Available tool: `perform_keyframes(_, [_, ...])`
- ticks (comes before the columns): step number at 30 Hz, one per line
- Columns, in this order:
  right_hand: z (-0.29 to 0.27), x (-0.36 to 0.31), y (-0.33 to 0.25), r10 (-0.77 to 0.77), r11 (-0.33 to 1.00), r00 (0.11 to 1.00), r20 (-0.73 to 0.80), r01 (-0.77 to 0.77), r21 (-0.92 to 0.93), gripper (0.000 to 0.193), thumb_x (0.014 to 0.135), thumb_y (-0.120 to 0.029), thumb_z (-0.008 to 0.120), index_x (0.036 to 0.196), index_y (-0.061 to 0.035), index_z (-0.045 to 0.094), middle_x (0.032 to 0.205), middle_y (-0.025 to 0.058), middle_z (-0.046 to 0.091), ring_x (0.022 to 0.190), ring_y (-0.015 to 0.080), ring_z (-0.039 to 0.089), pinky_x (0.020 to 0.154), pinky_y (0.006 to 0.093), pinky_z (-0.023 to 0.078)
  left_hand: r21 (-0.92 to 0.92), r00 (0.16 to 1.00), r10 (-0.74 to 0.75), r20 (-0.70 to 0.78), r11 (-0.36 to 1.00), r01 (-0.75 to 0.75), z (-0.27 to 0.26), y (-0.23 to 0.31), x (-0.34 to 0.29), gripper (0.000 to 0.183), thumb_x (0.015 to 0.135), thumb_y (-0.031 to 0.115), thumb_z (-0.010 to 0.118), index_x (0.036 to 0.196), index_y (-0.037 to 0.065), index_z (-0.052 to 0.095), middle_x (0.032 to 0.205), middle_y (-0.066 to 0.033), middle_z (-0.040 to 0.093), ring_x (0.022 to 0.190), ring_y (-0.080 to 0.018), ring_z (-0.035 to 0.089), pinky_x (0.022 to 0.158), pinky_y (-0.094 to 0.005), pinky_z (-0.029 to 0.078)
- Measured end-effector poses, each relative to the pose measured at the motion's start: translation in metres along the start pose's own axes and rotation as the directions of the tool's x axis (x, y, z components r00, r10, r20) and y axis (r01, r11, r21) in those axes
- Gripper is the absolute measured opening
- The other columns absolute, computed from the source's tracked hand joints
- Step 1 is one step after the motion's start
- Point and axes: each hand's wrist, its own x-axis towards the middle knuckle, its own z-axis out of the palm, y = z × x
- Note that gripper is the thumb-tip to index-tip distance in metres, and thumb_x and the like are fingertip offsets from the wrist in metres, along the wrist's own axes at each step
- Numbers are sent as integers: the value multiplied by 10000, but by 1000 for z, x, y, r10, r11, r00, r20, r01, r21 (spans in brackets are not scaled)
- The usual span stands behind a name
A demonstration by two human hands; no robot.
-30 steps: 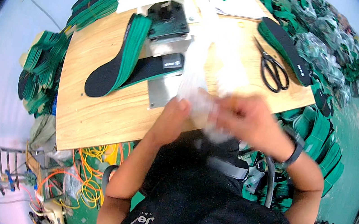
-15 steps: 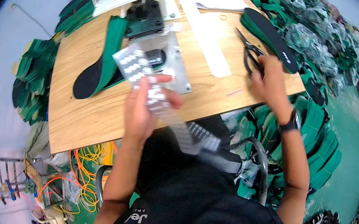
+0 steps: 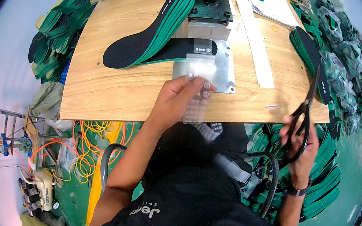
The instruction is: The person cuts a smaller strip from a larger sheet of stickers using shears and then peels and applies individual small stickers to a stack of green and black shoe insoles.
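My left hand (image 3: pixel 174 97) pinches a transparent strip of printed labels (image 3: pixel 196 108) between thumb and fingers, its upper end over a metal plate (image 3: pixel 228 71) and its lower part hanging past the table edge. A black insole with green edging (image 3: pixel 178 49) lies with one end on that plate, beneath a small printed film piece. Beside it leans a stack of black and green insoles (image 3: pixel 129 51). My right hand (image 3: pixel 306 150) grips black-handled scissors (image 3: pixel 309 100) by the loops, beyond the table's front right corner, blades pointing up and away.
A press with a black bolted plate (image 3: pixel 210 11) stands behind the metal plate. On the table (image 3: pixel 100 98) lie a white strip (image 3: pixel 255 40), paper sheets (image 3: pixel 279 9), a yellow ring (image 3: pixel 275 28) and another insole (image 3: pixel 308 56). Insole piles (image 3: pixel 61 28) and bagged bundles (image 3: pixel 344 52) surround it.
My right hand has lifted the scissors off the table and moved them toward me. My left hand has brought the label strip closer to the insole on the plate. The view has shifted.
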Motion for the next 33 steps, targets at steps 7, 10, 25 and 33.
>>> perform_keyframes(7, [41, -3, 12, 233, 955, 838, 494, -293, 46, 1174, 557, -500, 865, 1437, -6, 264, 909, 3, 484, 724, 78, 455, 589, 182, 374, -1, 994, 29, 101, 1000, -29, -18, 2, 3, 117, 889, 86, 614, 964, -1, 635, 753, -42, 618, 607, -78, 559, 579, -210, 474])
perform_keyframes(10, [35, 8, 1, 331, 943, 760, 559, -250, -219, 1194, 551, -514, 867, 1442, -6, 255, 1078, 36, 491, 881, 133, 492, 765, 234, 400, -83, 998, 20, 56, 996, -15, -13, 7, -6, 102, 881, 83, 615, 921, -11, 614, 718, -33, 591, 595, -72, 545, 543, -198, 445])
perform_keyframes(25, [48, 21, 5, 277, 944, 640, 717, -45, -326, 1098, 578, -485, 859, 1379, 45, 329, 1253, 193, 541, 1158, 275, 530, 980, 355, 383, 89, 995, 98, 23, 991, -100, -3, 7, -20, 135, 876, 120, 637, 883, -13, 653, 767, -10, 637, 667, -26, 534, 590, -177, 427])
perform_keyframes(33, [52, 22, 1, 314, 940, 611, 727, -93, -328, 1078, 607, -548, 818, 1376, 50, 356, 1221, 180, 567, 1106, 244, 554, 940, 347, 411, 193, 999, 31, 25, 981, -35, 1, 4, -24, 129, 867, 129, 644, 829, 5, 637, 664, 36, 560, 589, -8, 461, 505, -186, 362])
